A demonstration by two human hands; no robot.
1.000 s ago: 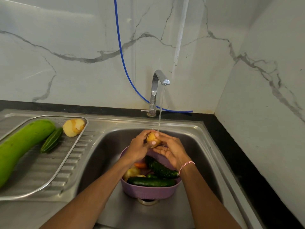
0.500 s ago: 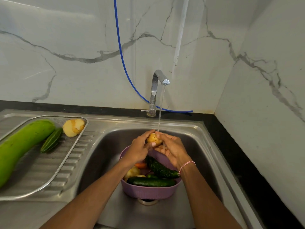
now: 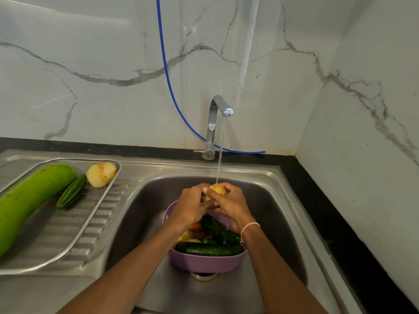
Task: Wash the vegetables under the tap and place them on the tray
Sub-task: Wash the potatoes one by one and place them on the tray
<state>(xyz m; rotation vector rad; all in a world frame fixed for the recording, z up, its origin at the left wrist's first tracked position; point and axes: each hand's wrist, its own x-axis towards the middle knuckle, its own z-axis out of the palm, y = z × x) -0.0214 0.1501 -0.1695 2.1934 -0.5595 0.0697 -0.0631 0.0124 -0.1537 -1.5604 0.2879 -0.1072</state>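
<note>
Over the sink, the left hand (image 3: 190, 207) and right hand (image 3: 233, 207) are curling tighter round a small potato (image 3: 217, 190) under the tap (image 3: 217, 109) than a second ago, turning it. By this view, the rinsing is continuing. A bottle gourd (image 3: 29, 200) and two smaller vegetables are lying washed on the tray (image 3: 74, 241). Fingers are hiding most of the potato, and the forearms are covering part of the purple colander (image 3: 208, 264).

The hands (image 3: 192, 207) have closed tighter round the potato (image 3: 218, 190), seemingly rolling it further under the water (image 3: 221, 150).
</note>
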